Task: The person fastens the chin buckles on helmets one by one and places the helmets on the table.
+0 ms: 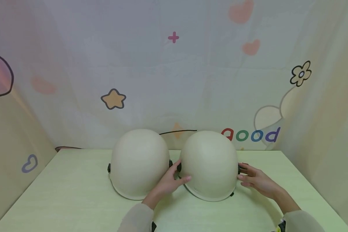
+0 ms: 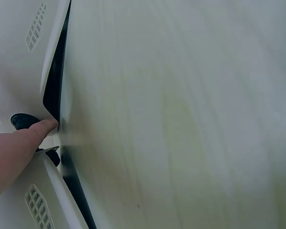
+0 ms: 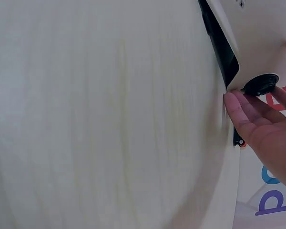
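Two cream-white, smooth-shelled helmets stand side by side on the table, the left helmet (image 1: 139,164) and the right helmet (image 1: 210,161). Between them is my left hand (image 1: 169,183), with its thumb over the front of the right helmet and its fingers along that helmet's left side, by a black round fitting (image 2: 23,120). In the left wrist view a straight finger reaches the rim. On the other side my right hand (image 1: 259,180) touches the right helmet with extended fingers, close to its black side knob (image 3: 261,85) and lower edge. Part of the left fingers is hidden behind the shell.
The pale green table (image 1: 75,193) carries both helmets. Behind it hangs a light printed curtain (image 1: 174,80) with a star, hearts, a flower and coloured letters, and the same cloth closes off both sides. A black knob (image 1: 109,168) sticks out from the left helmet's outer side.
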A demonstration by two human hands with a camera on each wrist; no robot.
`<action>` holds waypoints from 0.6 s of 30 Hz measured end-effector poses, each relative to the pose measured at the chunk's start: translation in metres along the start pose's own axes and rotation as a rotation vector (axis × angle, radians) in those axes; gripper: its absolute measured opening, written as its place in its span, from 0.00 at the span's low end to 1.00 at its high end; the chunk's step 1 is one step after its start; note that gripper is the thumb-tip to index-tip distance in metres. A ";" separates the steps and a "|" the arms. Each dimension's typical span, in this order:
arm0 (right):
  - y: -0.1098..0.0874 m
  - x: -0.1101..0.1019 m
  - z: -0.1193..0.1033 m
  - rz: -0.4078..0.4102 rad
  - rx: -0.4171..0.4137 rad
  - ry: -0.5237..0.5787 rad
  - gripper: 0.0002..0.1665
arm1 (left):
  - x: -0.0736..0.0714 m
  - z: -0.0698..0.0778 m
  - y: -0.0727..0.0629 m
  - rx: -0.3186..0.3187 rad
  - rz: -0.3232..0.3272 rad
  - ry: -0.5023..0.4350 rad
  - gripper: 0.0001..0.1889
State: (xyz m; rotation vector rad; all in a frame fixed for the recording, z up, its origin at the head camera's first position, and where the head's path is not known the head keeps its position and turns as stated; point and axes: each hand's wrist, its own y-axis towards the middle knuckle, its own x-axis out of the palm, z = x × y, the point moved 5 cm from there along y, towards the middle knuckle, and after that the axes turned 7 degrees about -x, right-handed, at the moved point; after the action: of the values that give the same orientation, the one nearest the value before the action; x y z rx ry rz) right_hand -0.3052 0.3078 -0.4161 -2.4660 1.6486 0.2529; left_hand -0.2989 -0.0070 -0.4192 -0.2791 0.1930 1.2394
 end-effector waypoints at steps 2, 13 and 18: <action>-0.001 0.001 0.000 -0.004 -0.001 -0.009 0.43 | 0.000 0.000 -0.001 0.004 -0.001 0.004 0.45; -0.007 0.006 -0.007 -0.032 -0.003 -0.012 0.46 | 0.001 0.005 -0.004 0.034 -0.012 0.003 0.42; -0.012 0.005 -0.012 -0.052 -0.025 -0.022 0.45 | 0.002 0.010 -0.009 0.059 -0.040 -0.033 0.43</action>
State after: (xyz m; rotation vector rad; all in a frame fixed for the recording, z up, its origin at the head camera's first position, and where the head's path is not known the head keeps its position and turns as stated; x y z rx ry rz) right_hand -0.2917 0.3055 -0.4053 -2.5112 1.5793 0.2950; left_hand -0.2903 -0.0051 -0.4095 -0.2104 0.1941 1.1964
